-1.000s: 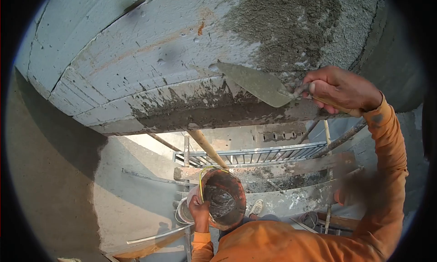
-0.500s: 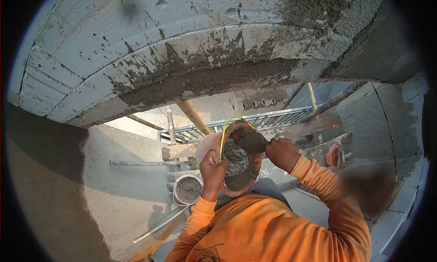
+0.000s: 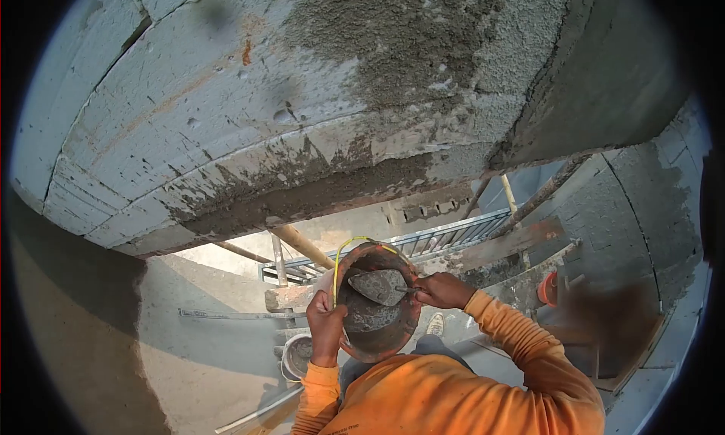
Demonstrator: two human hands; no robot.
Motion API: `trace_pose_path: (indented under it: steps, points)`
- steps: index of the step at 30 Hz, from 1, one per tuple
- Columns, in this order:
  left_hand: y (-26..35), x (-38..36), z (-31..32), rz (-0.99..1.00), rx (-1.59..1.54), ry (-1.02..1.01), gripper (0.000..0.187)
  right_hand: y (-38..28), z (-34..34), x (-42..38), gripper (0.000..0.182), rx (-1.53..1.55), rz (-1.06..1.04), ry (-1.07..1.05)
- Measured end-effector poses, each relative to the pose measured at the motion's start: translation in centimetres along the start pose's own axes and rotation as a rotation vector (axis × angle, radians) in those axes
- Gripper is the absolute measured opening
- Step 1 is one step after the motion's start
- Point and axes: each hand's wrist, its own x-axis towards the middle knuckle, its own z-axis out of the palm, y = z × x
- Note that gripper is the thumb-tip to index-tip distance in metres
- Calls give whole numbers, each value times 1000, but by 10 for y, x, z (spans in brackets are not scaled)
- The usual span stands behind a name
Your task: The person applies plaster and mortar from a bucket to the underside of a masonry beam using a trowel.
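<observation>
My left hand point(image 3: 326, 328) grips the left side of an orange-red bucket point(image 3: 377, 350), near its yellow handle point(image 3: 337, 263). The bucket is tilted so that its inside faces me, with wet grey mortar point(image 3: 370, 316) in it. In my right hand point(image 3: 445, 291) is the handle of a trowel point(image 3: 379, 287), its pointed, mortar-smeared blade inside the bucket mouth. The fingers of both hands are wrapped round what they hold.
Above the bucket runs a block wall point(image 3: 226, 125) partly coated with mortar. A second bucket point(image 3: 298, 357) stands at the lower left. Bamboo poles point(image 3: 302, 245), a metal railing point(image 3: 468, 228), planks point(image 3: 495, 251) and a small red container point(image 3: 548, 289) lie beyond and right.
The bucket and both hands appear lower in view, and the wall fills more of it. The trowel blade has turned and now lies inside the bucket mouth, further left of my right hand.
</observation>
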Motion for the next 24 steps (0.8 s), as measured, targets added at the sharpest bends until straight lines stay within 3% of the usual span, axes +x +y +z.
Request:
trace_pose_path:
  steps: [10,12,13,15,16,17,18,20,22,23,24]
  points:
    - [-39,-40,35,-65,2,336,34,-41,-216,-48,35,15,-193,-485]
    - [-46,-46,42,-59,14,374,35,-41,-240,-48,35,410,131,-896]
    - [-49,-49,45,-56,35,401,35,-37,-247,-48,33,519,173,-945]
    - [-59,-53,53,-64,21,399,35,-4,-249,-39,34,603,296,-927]
    - [-63,-54,53,-72,18,407,35,-12,-275,-31,38,464,308,-736]
    - [-65,-58,51,-75,42,412,35,-18,-313,-24,41,180,32,-477]
    - [-65,-59,51,-74,47,401,35,-68,-374,-35,42,122,153,-330]
    - [-64,-62,60,-84,39,398,35,-146,-455,-73,39,-83,132,71]
    - [-55,-59,67,-100,43,376,33,-179,-484,-103,35,-276,141,247]
    - [-49,-58,70,-99,32,400,33,-179,-482,-104,35,-283,118,236]
    - [-42,-59,73,-104,24,365,31,-177,-477,-105,32,-277,140,97]
